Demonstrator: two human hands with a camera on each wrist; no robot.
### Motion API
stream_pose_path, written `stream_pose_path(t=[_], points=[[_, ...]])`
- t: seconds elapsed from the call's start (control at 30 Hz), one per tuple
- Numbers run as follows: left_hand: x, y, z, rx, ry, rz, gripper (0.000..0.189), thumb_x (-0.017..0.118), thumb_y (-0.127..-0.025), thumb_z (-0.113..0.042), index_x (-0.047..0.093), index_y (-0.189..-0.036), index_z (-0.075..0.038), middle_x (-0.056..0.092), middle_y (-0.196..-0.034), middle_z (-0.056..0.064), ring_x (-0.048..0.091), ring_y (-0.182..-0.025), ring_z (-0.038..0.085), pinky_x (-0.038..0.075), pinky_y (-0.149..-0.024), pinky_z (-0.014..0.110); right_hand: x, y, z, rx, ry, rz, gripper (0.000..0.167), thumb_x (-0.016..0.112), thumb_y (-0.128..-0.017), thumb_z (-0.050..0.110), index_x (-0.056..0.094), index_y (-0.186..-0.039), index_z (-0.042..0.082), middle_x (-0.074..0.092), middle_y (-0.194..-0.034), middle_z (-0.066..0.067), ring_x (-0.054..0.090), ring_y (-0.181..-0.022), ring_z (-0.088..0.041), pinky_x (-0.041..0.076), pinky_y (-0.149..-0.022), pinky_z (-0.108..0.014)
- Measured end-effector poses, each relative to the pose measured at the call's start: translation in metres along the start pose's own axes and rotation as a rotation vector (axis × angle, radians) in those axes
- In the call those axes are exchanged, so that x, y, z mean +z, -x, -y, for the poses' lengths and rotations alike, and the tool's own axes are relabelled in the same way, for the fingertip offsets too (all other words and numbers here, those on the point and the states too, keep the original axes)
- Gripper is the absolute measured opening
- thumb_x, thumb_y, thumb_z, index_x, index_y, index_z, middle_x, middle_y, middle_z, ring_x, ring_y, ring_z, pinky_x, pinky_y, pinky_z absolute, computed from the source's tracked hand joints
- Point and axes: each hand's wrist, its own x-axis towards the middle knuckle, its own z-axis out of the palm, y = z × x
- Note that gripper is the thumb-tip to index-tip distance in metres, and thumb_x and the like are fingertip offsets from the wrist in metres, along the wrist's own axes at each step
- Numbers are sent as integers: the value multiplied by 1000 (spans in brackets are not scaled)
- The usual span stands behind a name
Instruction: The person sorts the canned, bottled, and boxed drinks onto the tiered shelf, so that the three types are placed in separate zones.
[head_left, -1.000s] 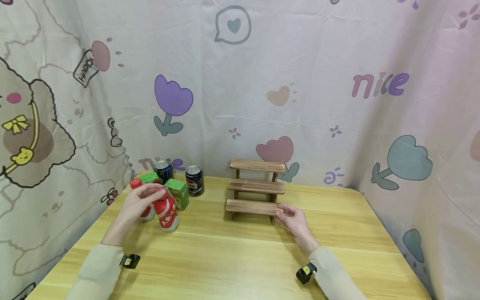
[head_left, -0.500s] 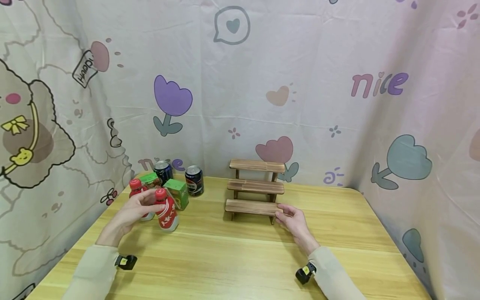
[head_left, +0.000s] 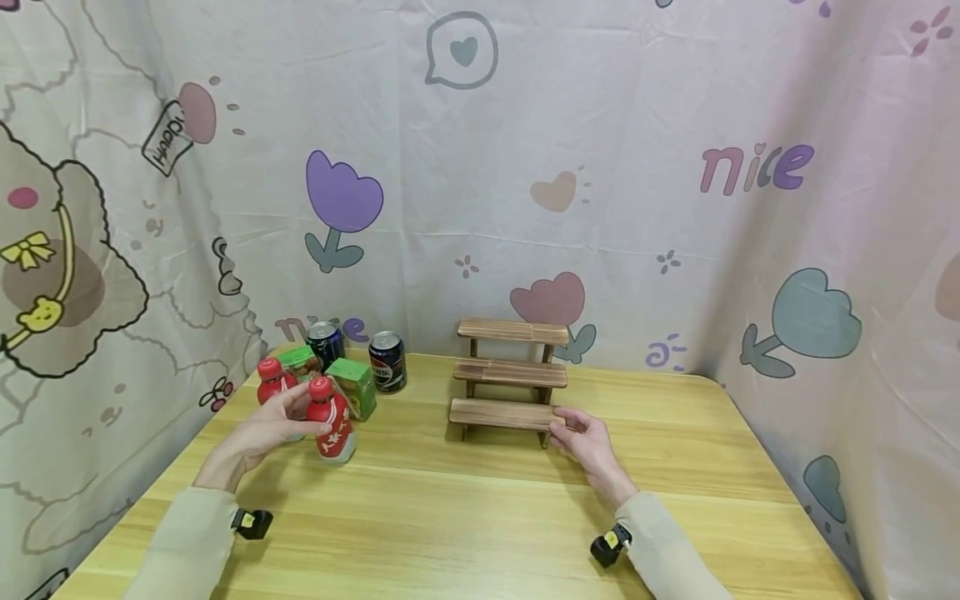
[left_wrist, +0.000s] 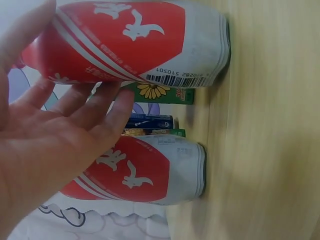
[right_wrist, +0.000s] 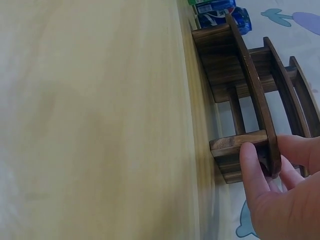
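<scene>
My left hand [head_left: 258,433] holds the nearer red-and-white bottle [head_left: 335,440], thumb across its front and fingers behind it. This bottle stands upright on the table. A second bottle of the same kind [left_wrist: 182,175] stands just beyond the hand, partly covered by it in the head view. A three-tier wooden step shelf [head_left: 502,413] stands at the middle back. At its lowest step's right end, my right hand [head_left: 588,442] pinches the board; the right wrist view shows one finger [right_wrist: 252,167] against the support under the step.
Two green drink cartons, one in front [head_left: 354,388] and one behind [head_left: 300,362], stand beside the bottles. Two dark blue cans, one at the left [head_left: 325,343] and one at the right [head_left: 387,362], stand at the back. A printed curtain [head_left: 465,167] encloses the wooden table [head_left: 465,525].
My left hand has come down from the nearer bottle's cap to its body, uncovering both red caps. The bottle stays in place, and my right hand keeps its hold on the shelf.
</scene>
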Motion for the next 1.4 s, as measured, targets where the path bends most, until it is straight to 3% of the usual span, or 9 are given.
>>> stream_pose_path(t=[0.3,0.53,0.77,0.9,1.0,1.07,1.23,1.3,1.4], points=[[1,-4,3,49,-32,-24,99,77,-85,-22,12,-154,5,23,-154,36,29,-140,51,40,-107,55,0,-2,-2,24,-41,11,39,67,-90,0,59,-128,-6,64,-98,-9,69,-89,-18,58,-84,-32],[5,-4,6,106,-53,-86,86,80,-82,-22,33,-148,5,43,-145,33,46,-130,45,51,-93,33,0,-3,-3,50,-61,21,39,67,-90,0,59,-128,-5,63,-101,-10,69,-92,-21,57,-88,-38],[12,-3,3,144,-99,-159,81,81,-82,-23,40,-145,5,37,-146,37,35,-136,52,39,-105,61,-1,-4,-6,50,-79,28,39,66,-91,0,59,-128,-5,64,-101,-10,69,-91,-21,57,-88,-39],[15,-7,-2,163,-103,-167,79,81,-81,-28,43,-145,0,49,-142,28,55,-127,30,52,-97,40,-1,-4,-6,52,-93,26,39,66,-90,-2,58,-129,-5,64,-100,-9,69,-89,-19,57,-88,-39],[17,-10,-7,199,-92,-139,79,80,-83,-29,42,-146,-1,55,-138,24,60,-114,9,52,-87,23,-2,-5,-5,51,-105,24,40,66,-89,-2,58,-128,-6,62,-99,-9,69,-87,-18,57,-87,-39],[20,-10,-10,215,-76,-115,82,78,-85,-27,36,-149,1,53,-140,25,60,-116,11,52,-87,21,-2,-5,-5,48,-103,24,40,67,-90,-2,58,-128,-6,61,-99,-9,69,-87,-18,57,-88,-40],[28,-12,-21,221,-76,-119,85,76,-87,-30,29,-152,-2,48,-145,25,52,-129,35,52,-92,27,-2,-5,-4,48,-90,26,40,66,-90,-1,58,-129,-4,62,-100,-9,69,-89,-19,56,-89,-41],[31,-13,-24,228,-79,-136,82,75,-88,-31,32,-151,-3,51,-142,24,56,-125,32,53,-91,27,-2,-5,-4,47,-90,28,40,65,-90,-2,58,-129,-4,62,-100,-8,69,-89,-20,56,-89,-41],[36,-15,-29,249,-68,-174,74,73,-89,-31,38,-149,-6,60,-133,20,63,-111,14,54,-85,24,-2,-5,-4,49,-94,31,40,65,-90,-3,58,-130,-4,60,-99,-8,69,-88,-20,57,-88,-40]])
